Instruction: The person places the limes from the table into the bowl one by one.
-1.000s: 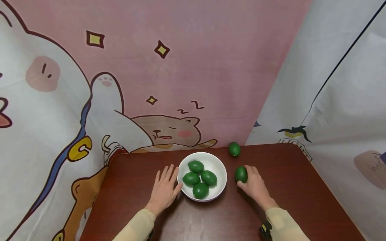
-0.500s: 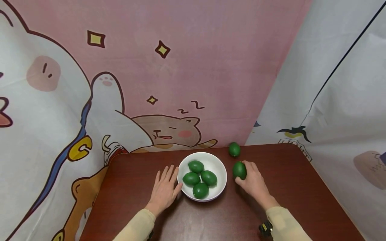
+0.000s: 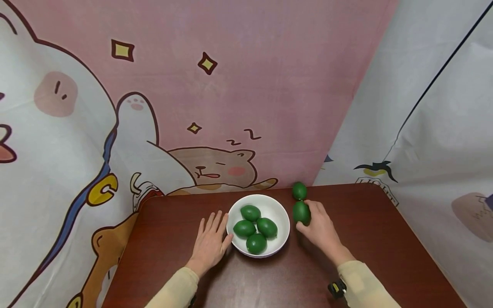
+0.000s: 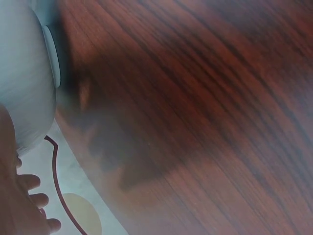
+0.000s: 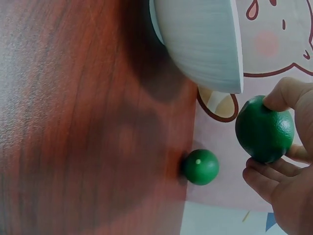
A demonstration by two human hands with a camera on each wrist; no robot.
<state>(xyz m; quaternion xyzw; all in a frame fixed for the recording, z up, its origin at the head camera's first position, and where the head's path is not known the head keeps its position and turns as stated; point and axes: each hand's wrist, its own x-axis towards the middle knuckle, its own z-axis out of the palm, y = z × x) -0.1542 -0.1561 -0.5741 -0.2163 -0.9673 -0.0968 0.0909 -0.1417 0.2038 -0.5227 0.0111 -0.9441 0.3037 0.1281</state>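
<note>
Between thumb and fingers my right hand point(image 3: 321, 229) holds a green lime point(image 3: 301, 212), just right of the bowl; in the right wrist view this lime point(image 5: 264, 129) is off the table. My left hand point(image 3: 208, 247) has its fingers spread at the left side of the white bowl point(image 3: 283, 239), the thumb against the rim. In the left wrist view the bowl point(image 4: 24, 73) fills the upper left corner, beside part of the left hand point(image 4: 17, 205). Several limes point(image 3: 266, 227) lie inside the bowl. One more lime point(image 3: 299, 191) sits on the table near its back edge.
The dark red-brown wooden table point(image 3: 161, 239) ends at a printed cloth backdrop point(image 3: 292, 85) that hangs directly behind it. A black device point(image 3: 337, 288) is strapped at the right wrist.
My right hand has lifted the lime and brought it leftward and toward the back, nearer the bowl. The left hand, the bowl and the other limes look the same.
</note>
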